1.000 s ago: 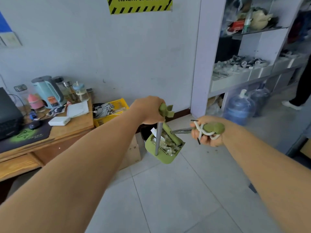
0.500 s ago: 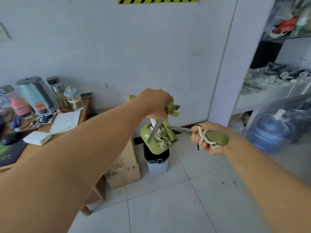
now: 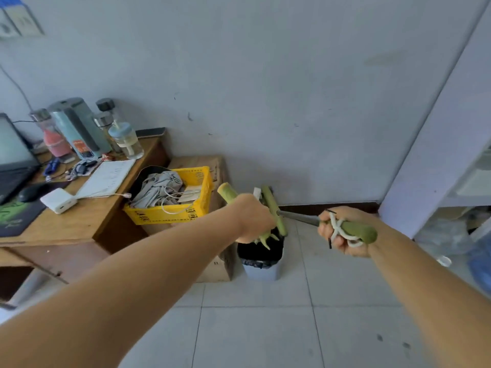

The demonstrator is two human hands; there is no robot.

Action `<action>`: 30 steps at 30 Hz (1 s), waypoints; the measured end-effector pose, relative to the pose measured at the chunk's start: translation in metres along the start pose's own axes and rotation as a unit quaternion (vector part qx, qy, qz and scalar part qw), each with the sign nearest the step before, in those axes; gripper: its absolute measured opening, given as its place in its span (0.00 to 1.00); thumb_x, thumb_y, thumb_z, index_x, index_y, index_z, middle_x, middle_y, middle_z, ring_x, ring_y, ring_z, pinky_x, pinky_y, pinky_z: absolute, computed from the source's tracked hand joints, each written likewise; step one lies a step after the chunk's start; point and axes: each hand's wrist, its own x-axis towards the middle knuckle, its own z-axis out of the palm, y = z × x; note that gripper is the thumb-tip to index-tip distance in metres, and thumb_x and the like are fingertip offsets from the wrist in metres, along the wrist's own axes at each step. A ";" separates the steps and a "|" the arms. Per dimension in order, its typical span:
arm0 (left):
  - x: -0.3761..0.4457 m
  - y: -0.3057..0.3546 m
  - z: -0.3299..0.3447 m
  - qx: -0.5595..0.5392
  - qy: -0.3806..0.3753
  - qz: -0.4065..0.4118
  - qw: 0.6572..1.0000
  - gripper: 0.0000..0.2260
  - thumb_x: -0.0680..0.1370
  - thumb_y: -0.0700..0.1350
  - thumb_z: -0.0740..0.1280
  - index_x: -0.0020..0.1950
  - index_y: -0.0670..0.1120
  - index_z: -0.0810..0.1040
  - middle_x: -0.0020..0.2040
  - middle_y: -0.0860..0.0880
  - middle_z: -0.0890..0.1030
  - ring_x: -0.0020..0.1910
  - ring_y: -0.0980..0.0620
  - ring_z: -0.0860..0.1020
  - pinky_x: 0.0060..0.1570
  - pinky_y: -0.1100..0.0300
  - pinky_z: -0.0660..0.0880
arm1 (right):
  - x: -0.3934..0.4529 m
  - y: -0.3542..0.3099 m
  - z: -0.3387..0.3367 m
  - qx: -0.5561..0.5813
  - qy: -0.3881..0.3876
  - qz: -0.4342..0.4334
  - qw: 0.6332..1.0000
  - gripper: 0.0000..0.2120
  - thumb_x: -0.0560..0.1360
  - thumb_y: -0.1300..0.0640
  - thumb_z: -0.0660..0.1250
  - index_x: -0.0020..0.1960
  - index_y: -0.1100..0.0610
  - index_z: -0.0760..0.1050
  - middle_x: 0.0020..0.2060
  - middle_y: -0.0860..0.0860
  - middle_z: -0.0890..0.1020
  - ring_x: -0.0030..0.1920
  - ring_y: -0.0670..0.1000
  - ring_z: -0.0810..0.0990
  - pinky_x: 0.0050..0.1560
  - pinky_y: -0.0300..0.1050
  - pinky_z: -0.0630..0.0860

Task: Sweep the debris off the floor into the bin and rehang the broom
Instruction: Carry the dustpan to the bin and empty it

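Observation:
My left hand (image 3: 252,219) grips the green handle of the dustpan (image 3: 228,193). The pan is mostly hidden behind that hand; only its green comb teeth (image 3: 265,240) show, pointing down into the bin. The bin (image 3: 261,270) is small and grey-blue with a black liner, standing on the floor by the wall. My right hand (image 3: 342,231) grips the broom's green grip (image 3: 358,232), which has a white cord looped round it. The broom's metal shaft runs left to its green head (image 3: 273,208), just above the bin. Debris is not visible.
A cardboard box (image 3: 218,264) stands left of the bin, with a yellow crate (image 3: 196,208) of cables above it. A wooden desk (image 3: 79,221) with a kettle, bottles and laptop is at left. A lilac shelf post (image 3: 425,160) rises at right. Grey floor tiles (image 3: 252,335) lie near me.
The view has dropped and moved closer to the bin. My left hand has tipped the dustpan down over the bin, so the pan and its debris are no longer in sight.

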 end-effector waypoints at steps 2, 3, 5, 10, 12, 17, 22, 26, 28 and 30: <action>0.023 0.009 -0.005 -0.024 -0.040 -0.010 0.999 0.15 0.76 0.32 0.61 0.57 0.45 0.78 0.38 0.48 0.75 0.35 0.46 0.73 0.25 0.60 0.61 | 0.009 -0.029 -0.025 -0.044 0.001 0.012 0.999 0.16 0.78 0.59 0.56 0.32 0.53 0.63 0.23 0.48 0.65 0.15 0.43 0.64 0.17 0.28 0.62; 0.032 0.010 -0.010 -0.032 -0.051 -0.018 0.998 0.13 0.76 0.31 0.61 0.55 0.44 0.78 0.33 0.50 0.70 0.35 0.46 0.72 0.26 0.61 0.61 | 0.012 -0.043 -0.035 -0.058 -0.002 0.014 0.998 0.16 0.78 0.59 0.56 0.32 0.53 0.63 0.23 0.48 0.65 0.15 0.43 0.63 0.16 0.29 0.63; 0.051 0.011 -0.020 -0.031 -0.058 -0.032 0.997 0.12 0.76 0.32 0.62 0.53 0.45 0.79 0.30 0.52 0.65 0.35 0.47 0.72 0.27 0.61 0.61 | 0.019 -0.067 -0.052 -0.087 -0.012 0.024 0.996 0.16 0.79 0.59 0.55 0.32 0.54 0.62 0.22 0.48 0.66 0.15 0.44 0.64 0.15 0.28 0.63; 0.068 0.012 -0.031 -0.019 -0.072 -0.048 0.996 0.10 0.79 0.35 0.63 0.54 0.47 0.80 0.37 0.53 0.72 0.35 0.50 0.70 0.47 0.59 0.63 | 0.025 -0.101 -0.067 -0.141 -0.007 0.032 0.990 0.15 0.78 0.59 0.57 0.32 0.55 0.64 0.19 0.49 0.69 0.14 0.44 0.66 0.14 0.29 0.63; 0.067 0.016 -0.030 -0.031 -0.064 -0.058 0.996 0.09 0.79 0.37 0.63 0.55 0.48 0.79 0.40 0.52 0.77 0.39 0.50 0.74 0.51 0.58 0.65 | 0.022 -0.108 -0.069 -0.153 -0.002 0.018 0.988 0.15 0.78 0.59 0.57 0.33 0.56 0.64 0.20 0.50 0.69 0.14 0.44 0.67 0.14 0.29 0.62; 0.054 0.034 -0.026 -0.024 -0.059 -0.159 0.985 0.11 0.80 0.41 0.61 0.59 0.45 0.78 0.55 0.49 0.79 0.57 0.46 0.72 0.62 0.52 0.64 | 0.009 -0.115 -0.076 -0.168 -0.008 0.007 0.986 0.15 0.79 0.59 0.57 0.33 0.57 0.65 0.21 0.51 0.69 0.15 0.44 0.69 0.14 0.29 0.63; 0.042 0.062 -0.026 -0.068 -0.037 -0.364 0.928 0.17 0.82 0.41 0.55 0.69 0.44 0.70 0.67 0.45 0.64 0.67 0.45 0.63 0.66 0.54 0.60 | -0.002 -0.091 -0.068 -0.184 -0.003 0.015 0.983 0.13 0.77 0.60 0.57 0.34 0.58 0.66 0.29 0.51 0.68 0.15 0.45 0.69 0.15 0.28 0.64; 0.044 0.072 -0.035 -0.164 0.008 -0.443 0.881 0.14 0.81 0.40 0.59 0.66 0.45 0.72 0.67 0.44 0.64 0.66 0.44 0.65 0.62 0.55 0.65 | -0.006 -0.075 -0.062 -0.199 0.018 -0.011 0.980 0.13 0.78 0.60 0.59 0.34 0.59 0.68 0.27 0.53 0.72 0.15 0.45 0.70 0.16 0.29 0.64; 0.046 0.077 -0.042 -0.216 0.025 -0.465 0.858 0.13 0.80 0.38 0.61 0.65 0.44 0.73 0.68 0.42 0.63 0.66 0.42 0.65 0.61 0.54 0.67 | -0.007 -0.071 -0.064 -0.213 0.024 -0.008 0.977 0.13 0.78 0.60 0.59 0.35 0.59 0.69 0.29 0.53 0.71 0.16 0.45 0.71 0.16 0.29 0.64; 0.046 0.083 -0.044 -0.278 0.054 -0.471 0.835 0.14 0.78 0.36 0.63 0.64 0.43 0.73 0.70 0.40 0.61 0.65 0.40 0.65 0.61 0.53 0.70 | -0.005 -0.070 -0.069 -0.219 0.027 -0.004 0.975 0.13 0.78 0.59 0.59 0.35 0.59 0.69 0.29 0.52 0.71 0.16 0.45 0.70 0.15 0.30 0.64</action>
